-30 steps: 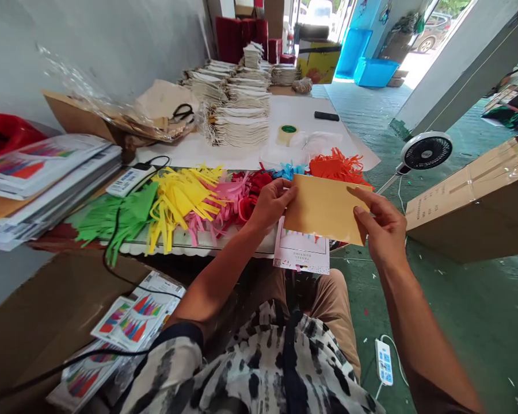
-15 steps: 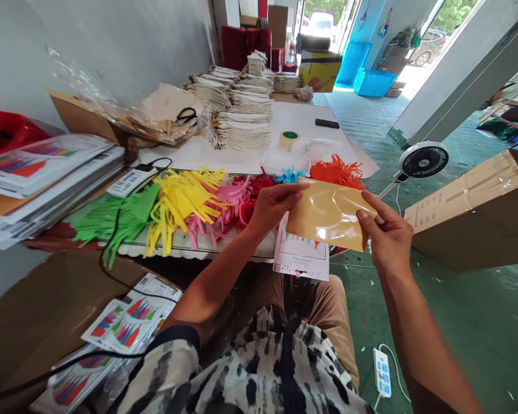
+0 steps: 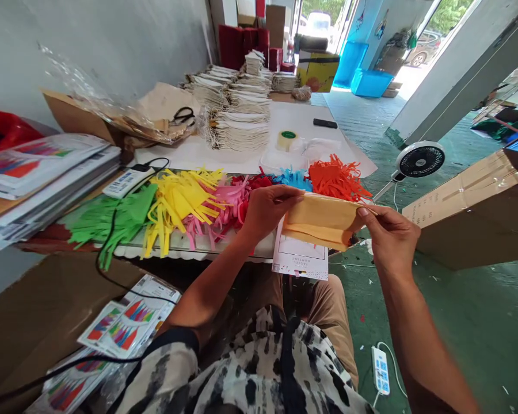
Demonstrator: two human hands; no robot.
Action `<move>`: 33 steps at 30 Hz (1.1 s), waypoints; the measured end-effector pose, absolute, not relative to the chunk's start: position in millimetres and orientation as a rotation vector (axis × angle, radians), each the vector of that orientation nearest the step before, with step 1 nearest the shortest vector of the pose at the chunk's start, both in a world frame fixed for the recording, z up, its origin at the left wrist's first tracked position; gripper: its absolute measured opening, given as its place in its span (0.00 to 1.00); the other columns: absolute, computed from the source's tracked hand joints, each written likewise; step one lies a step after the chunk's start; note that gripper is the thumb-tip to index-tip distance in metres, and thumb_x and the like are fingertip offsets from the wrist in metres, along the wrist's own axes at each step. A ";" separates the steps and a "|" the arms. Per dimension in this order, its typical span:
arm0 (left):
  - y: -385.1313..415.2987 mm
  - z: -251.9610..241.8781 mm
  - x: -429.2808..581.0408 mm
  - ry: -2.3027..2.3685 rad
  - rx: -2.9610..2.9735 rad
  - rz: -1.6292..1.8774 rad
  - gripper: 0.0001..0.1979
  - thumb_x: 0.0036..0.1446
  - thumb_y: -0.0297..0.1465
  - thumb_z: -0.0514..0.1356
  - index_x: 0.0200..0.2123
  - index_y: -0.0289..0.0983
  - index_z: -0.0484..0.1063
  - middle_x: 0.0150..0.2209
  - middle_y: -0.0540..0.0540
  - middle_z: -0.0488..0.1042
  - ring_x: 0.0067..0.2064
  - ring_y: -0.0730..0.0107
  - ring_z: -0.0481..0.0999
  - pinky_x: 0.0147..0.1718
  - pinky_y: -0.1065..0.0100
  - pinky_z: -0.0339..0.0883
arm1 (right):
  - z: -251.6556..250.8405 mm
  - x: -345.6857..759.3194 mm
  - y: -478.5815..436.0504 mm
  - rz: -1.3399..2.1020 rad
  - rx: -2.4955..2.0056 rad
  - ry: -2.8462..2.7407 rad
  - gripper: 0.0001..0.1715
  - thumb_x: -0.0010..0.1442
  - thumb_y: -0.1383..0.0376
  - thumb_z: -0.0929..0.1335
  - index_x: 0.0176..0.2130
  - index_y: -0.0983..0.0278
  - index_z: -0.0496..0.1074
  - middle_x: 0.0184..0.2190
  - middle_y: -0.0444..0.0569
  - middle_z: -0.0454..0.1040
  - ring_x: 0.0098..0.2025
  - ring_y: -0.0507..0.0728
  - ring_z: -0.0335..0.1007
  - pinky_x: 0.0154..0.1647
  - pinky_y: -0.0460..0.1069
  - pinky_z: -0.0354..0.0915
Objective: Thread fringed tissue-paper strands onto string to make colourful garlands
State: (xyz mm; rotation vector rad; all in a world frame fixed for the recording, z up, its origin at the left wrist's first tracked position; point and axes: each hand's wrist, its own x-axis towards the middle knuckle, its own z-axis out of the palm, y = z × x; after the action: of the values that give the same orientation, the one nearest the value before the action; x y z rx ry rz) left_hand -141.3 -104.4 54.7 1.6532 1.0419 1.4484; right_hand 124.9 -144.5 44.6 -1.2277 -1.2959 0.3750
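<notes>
Between my two hands a folded yellow-orange sheet [image 3: 322,215] is held up, its lower layer hanging apart from the upper one. My left hand [image 3: 265,210] pinches its upper left corner. My right hand [image 3: 391,233] grips the right end between thumb and fingers. Behind and below the sheet lies a white printed card reading "tassel bunting" [image 3: 300,265], partly hidden by the sheet, at the table's front edge. Just beyond are orange tassels [image 3: 339,177] and blue tassels [image 3: 292,177]. Pink tassels [image 3: 213,215], yellow tassels [image 3: 183,201] and green tassels [image 3: 112,221] spread to the left.
Stacks of white stringed pieces [image 3: 242,123] stand at the back, near a tape roll [image 3: 287,140], a black phone-like object [image 3: 325,123] and scissors [image 3: 183,116]. Printed packs [image 3: 47,172] pile up left. A fan [image 3: 421,160] and cardboard box [image 3: 466,213] stand right; a power strip [image 3: 380,371] lies below.
The sheet has tilted from a glossy face toward me to a flatter pose, showing a fold with separate layers. My right hand has shifted slightly lower and to the right.
</notes>
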 end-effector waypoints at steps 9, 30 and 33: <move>-99.4 57.7 -137.8 0.864 1.460 1.404 0.10 0.57 0.38 0.73 0.34 0.38 0.80 0.43 0.43 0.79 0.46 0.66 0.76 0.45 0.67 0.71 | 46.9 120.4 -141.6 0.615 -1.183 -1.243 0.11 0.58 0.53 0.79 0.37 0.56 0.83 0.31 0.44 0.79 0.32 0.56 0.73 0.35 0.52 0.72; -114.8 47.4 -126.9 0.711 1.036 1.146 0.25 0.47 0.48 0.78 0.42 0.38 0.83 0.38 0.47 0.82 0.36 0.72 0.78 0.34 0.72 0.69 | 47.1 115.1 -168.0 0.296 -1.335 -1.457 0.13 0.64 0.51 0.75 0.37 0.57 0.85 0.33 0.46 0.84 0.29 0.53 0.73 0.27 0.48 0.65; -116.7 44.3 -124.9 0.756 1.081 1.120 0.25 0.43 0.46 0.79 0.39 0.37 0.83 0.37 0.46 0.82 0.35 0.72 0.76 0.33 0.71 0.68 | 46.5 119.4 -168.7 0.435 -1.339 -1.460 0.14 0.64 0.50 0.75 0.38 0.58 0.85 0.34 0.46 0.83 0.30 0.53 0.74 0.27 0.48 0.66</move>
State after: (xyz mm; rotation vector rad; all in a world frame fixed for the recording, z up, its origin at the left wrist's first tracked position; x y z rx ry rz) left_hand -124.9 -116.7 44.3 1.0807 0.7563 1.1198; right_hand 119.4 -168.7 46.5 -1.3390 -1.4595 0.4347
